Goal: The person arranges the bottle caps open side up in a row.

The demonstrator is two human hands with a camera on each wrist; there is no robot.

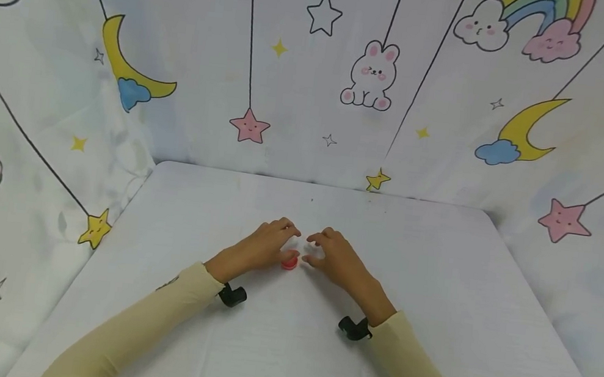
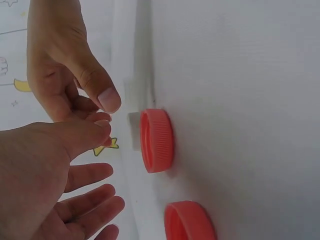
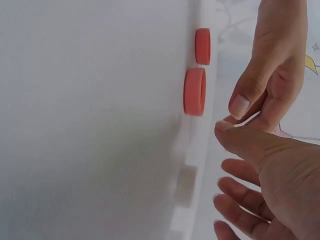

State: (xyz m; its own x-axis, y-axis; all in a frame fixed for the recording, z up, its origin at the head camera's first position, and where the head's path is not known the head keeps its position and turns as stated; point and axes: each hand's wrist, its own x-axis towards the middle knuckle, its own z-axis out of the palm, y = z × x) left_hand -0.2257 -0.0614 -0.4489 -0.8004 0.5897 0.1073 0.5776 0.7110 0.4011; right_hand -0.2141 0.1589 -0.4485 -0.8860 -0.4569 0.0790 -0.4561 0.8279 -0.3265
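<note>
My left hand (image 1: 270, 243) and right hand (image 1: 340, 259) hover over the white table, fingertips facing each other and loosely bent, with nothing between fingers and thumb. Just below the left thumb in the head view shows a red bottle cap (image 1: 289, 263), partly covered by that hand. Both wrist views show two red caps with ribbed sides, open side up: a cap (image 2: 157, 141) beyond the hands and a nearer cap (image 2: 189, 222) cut by the left wrist view's edge. In the right wrist view, the larger cap (image 3: 194, 92) stands near a smaller-looking one (image 3: 202, 46).
A small whitish block (image 2: 134, 131) lies behind one cap, and a pale greyish block (image 3: 186, 186) shows in the right wrist view. The white tabletop (image 1: 285, 346) meets a cloth backdrop (image 1: 203, 80) printed with stars, moons and rabbits at back and sides.
</note>
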